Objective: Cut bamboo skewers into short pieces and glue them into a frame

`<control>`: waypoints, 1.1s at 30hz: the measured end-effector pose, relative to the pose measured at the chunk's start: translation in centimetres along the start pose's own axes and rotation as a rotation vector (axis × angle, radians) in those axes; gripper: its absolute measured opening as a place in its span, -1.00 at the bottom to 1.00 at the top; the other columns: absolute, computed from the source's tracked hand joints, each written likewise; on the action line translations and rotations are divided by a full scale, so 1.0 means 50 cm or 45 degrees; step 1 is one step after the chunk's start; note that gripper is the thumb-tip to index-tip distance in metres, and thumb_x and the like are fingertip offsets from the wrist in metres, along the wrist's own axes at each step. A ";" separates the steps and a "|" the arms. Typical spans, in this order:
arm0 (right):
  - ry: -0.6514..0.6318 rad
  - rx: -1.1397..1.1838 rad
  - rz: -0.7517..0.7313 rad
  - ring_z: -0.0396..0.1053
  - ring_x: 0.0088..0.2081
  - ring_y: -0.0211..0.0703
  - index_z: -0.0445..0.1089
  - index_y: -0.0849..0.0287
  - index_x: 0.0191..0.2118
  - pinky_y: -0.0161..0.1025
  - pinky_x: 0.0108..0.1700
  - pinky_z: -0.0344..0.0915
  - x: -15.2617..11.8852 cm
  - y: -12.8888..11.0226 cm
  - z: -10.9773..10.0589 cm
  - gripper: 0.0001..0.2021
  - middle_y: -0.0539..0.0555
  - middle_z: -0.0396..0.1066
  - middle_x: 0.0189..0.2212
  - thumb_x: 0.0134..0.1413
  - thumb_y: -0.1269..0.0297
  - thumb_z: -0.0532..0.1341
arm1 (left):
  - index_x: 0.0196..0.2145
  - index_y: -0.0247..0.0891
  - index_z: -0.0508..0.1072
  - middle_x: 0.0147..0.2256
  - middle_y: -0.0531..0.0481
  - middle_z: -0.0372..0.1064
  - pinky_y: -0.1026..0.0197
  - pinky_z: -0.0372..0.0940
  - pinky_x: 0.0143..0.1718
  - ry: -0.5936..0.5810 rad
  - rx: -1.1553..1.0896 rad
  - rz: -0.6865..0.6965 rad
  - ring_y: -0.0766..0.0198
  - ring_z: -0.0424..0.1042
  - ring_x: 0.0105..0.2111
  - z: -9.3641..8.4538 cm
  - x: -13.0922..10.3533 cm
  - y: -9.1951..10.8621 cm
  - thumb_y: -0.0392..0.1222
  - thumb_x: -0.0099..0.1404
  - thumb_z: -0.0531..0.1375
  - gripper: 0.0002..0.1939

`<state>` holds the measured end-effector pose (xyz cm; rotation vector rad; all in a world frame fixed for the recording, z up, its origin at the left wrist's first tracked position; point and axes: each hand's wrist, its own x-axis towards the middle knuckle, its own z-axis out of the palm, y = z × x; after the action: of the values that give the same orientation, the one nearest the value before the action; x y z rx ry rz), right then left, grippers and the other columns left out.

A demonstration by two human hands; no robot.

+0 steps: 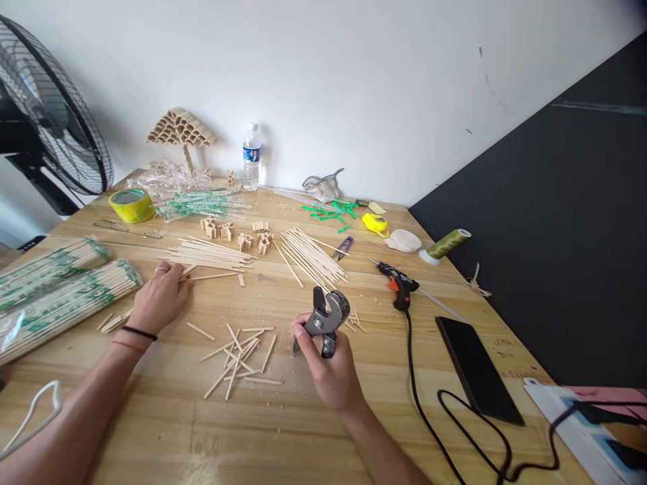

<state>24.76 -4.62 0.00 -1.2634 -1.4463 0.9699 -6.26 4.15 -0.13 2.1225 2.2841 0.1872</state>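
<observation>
My left hand [162,296] is at the left of the wooden table, its fingers closed at the near end of a pile of long thin sticks [209,254]; a stick or two shows at the fingertips. My right hand [331,367] is wrapped around a dark metal cutter [328,318], whose jaws point up and stand apart with nothing between them. Short cut sticks [237,357] lie scattered between my hands. Beyond the cutter is another bundle of long sticks [313,256]. Small stick assemblies [245,240] stand behind the left pile.
At the right lie a glue gun [402,283] with a black cord and a phone [479,369]. Packaged sticks [75,303] are at the left. Behind are yellow tape [131,205], a bottle [251,158], a stick tree [182,131] and purple snips [344,248].
</observation>
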 end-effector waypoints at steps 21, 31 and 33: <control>0.058 0.127 0.151 0.39 -0.39 -0.11 0.47 0.22 -0.04 -0.19 -0.27 0.34 0.005 0.020 -0.001 -0.59 0.02 0.45 -0.46 0.20 -0.03 0.33 | -0.16 -0.18 0.27 -0.18 -0.10 0.33 0.13 0.31 -0.37 0.089 -0.519 0.652 0.16 0.41 -0.38 0.002 -0.132 0.150 -0.30 0.53 -0.07 -0.85; 0.010 0.337 0.060 0.45 -0.31 -0.11 0.49 0.15 -0.26 -0.18 -0.17 0.40 0.008 0.022 -0.001 -0.78 0.03 0.47 -0.43 0.27 0.10 0.32 | -0.13 -0.23 0.29 -0.20 -0.12 0.31 0.12 0.38 -0.28 0.007 -0.649 0.862 0.16 0.39 -0.34 0.008 -0.145 0.162 -0.42 0.48 -0.06 -0.81; 0.010 0.362 0.091 0.46 -0.33 -0.10 0.50 0.15 -0.20 -0.17 -0.21 0.41 0.008 0.023 -0.002 -0.78 0.02 0.50 -0.44 0.25 0.08 0.34 | -0.14 -0.24 0.30 -0.20 -0.12 0.31 0.12 0.38 -0.28 -0.007 -0.660 0.868 0.15 0.39 -0.34 0.008 -0.144 0.161 -0.41 0.48 -0.06 -0.81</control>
<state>25.14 -4.06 -1.03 -1.1134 -1.2134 1.1718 2.29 -2.43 -0.22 2.4494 1.2147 0.6838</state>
